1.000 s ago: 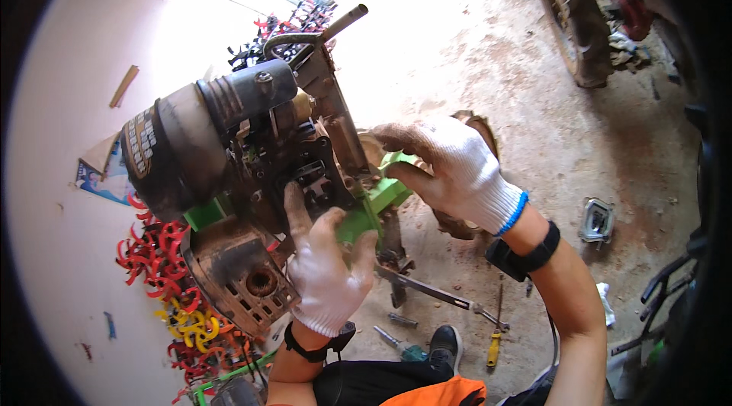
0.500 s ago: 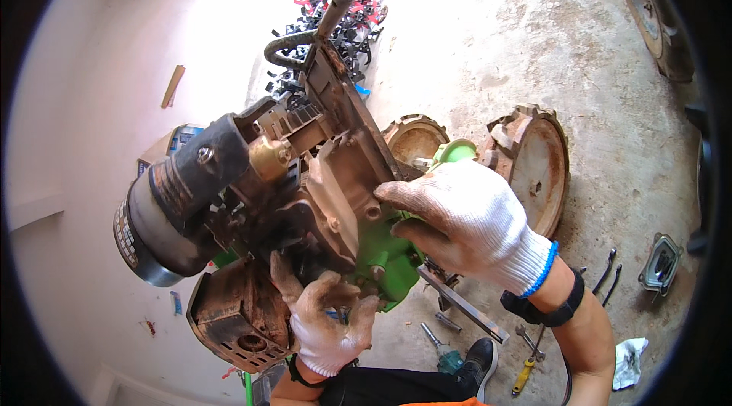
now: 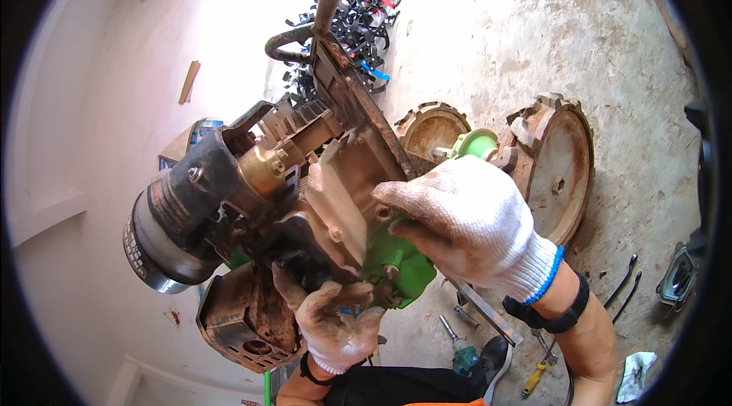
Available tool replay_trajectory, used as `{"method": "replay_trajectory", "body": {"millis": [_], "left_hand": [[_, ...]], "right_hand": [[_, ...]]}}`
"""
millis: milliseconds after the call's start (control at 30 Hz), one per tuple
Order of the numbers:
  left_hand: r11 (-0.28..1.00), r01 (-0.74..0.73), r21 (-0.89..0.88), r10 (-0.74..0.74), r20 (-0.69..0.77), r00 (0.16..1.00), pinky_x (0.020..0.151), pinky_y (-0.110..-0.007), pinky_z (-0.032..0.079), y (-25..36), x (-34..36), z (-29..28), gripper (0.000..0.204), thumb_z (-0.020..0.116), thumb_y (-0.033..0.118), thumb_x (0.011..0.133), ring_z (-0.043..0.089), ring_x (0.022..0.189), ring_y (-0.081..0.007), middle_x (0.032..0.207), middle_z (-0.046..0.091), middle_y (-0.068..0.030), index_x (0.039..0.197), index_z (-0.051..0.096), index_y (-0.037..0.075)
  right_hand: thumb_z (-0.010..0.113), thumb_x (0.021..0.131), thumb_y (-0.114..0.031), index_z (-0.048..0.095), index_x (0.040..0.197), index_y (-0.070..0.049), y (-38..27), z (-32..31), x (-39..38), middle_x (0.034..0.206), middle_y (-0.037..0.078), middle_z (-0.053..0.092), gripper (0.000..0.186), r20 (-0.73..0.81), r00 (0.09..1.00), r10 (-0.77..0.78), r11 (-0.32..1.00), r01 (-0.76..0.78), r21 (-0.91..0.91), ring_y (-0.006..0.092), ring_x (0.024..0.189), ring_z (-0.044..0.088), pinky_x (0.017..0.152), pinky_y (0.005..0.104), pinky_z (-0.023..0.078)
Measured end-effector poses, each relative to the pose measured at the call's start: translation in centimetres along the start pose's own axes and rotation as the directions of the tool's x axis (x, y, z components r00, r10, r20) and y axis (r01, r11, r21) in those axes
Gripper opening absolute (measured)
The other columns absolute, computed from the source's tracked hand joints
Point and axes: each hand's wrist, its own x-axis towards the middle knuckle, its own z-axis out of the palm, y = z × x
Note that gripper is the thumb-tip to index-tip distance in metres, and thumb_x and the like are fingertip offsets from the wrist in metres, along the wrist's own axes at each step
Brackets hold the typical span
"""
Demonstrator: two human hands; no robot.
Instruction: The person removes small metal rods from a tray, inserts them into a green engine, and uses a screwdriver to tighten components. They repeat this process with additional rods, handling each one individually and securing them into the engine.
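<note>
A rusty, dirt-covered engine on a wheeled machine fills the middle of the view. My right hand, in a white knitted glove with soiled fingers, lies against its right side. The thumb and forefinger are apart beside a small round metal stub; the other fingers are hidden. Lower down, my gloved left hand is palm up under the engine's black lower part, with its fingers bent and apart. A green housing lies between the hands. Beside my left hand is a rusty slotted box-shaped cover.
Two rusty lugged wheels and a green hub stand beyond my right hand. Black tiller blades are heaped behind the engine. A yellow-handled screwdriver, a teal power tool and a white cloth lie on the floor.
The view has shifted, so the wheels, wall and floor tools appear further right. The engine's upper tube appears a little further left. Both hands keep nearly the same places on the engine.
</note>
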Motion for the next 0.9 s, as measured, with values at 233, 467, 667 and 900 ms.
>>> {"method": "replay_trajectory", "body": {"millis": [233, 467, 667, 900], "left_hand": [[0.994, 0.096, -0.06, -0.095, 0.009, 0.995, 0.096, -0.042, 0.065, 0.6, -0.3, 0.0, 0.068, 0.078, 0.007, 0.1, 0.081, 0.106, -0.0319, 0.116, 0.075, -0.0232, 0.149, 0.031, 0.007], [0.997, 0.072, 0.005, -0.072, 0.017, 0.997, 0.094, -0.042, 0.064, 1.6, 1.6, -0.6, 0.074, 0.093, 0.004, 0.086, 0.083, 0.095, -0.0255, 0.107, 0.081, -0.0154, 0.146, 0.05, 0.0], [0.958, 0.279, -0.072, -0.27, 0.113, 0.956, 0.088, -0.037, 0.064, 3.2, 2.9, -1.3, 0.054, 0.092, 0.012, 0.086, 0.08, 0.089, -0.0228, 0.103, 0.079, -0.0146, 0.131, 0.068, -0.005], [0.991, 0.1, -0.087, -0.096, 0.041, 0.995, 0.079, -0.042, 0.067, 1.3, 2.2, -0.1, 0.061, 0.09, 0.019, 0.091, 0.08, 0.086, -0.0326, 0.16, 0.039, -0.0427, 0.138, 0.062, -0.007]], "right_hand": [[0.088, 0.086, -0.014, 0.08, 0.123, -0.007, -1.1, 0.8, 0.7, 0.094, 0.013, 0.079, 0.039, -0.036, 0.999, -0.006, 0.995, 0.01, 0.096, 0.0338, 0.08, 0.077, 0.072, 0.0452, 0.059], [0.086, 0.089, -0.019, 0.08, 0.114, -0.012, -4.6, 3.2, 2.8, 0.074, 0.008, 0.068, 0.027, -0.044, 0.996, -0.073, 0.991, 0.077, 0.106, 0.0332, 0.066, 0.069, 0.061, 0.0462, 0.053], [0.08, 0.09, -0.021, 0.077, 0.103, -0.016, -6.5, 4.0, 4.5, 0.077, 0.005, 0.065, 0.014, 0.098, 0.986, -0.133, 0.97, 0.15, -0.193, 0.0293, 0.071, 0.068, 0.066, 0.0433, 0.051], [0.078, 0.09, -0.02, 0.076, 0.101, -0.015, -7.9, 3.4, 5.3, 0.079, 0.006, 0.063, 0.012, 0.268, 0.943, -0.195, 0.852, 0.298, -0.43, 0.0283, 0.072, 0.065, 0.069, 0.0418, 0.052]]}}
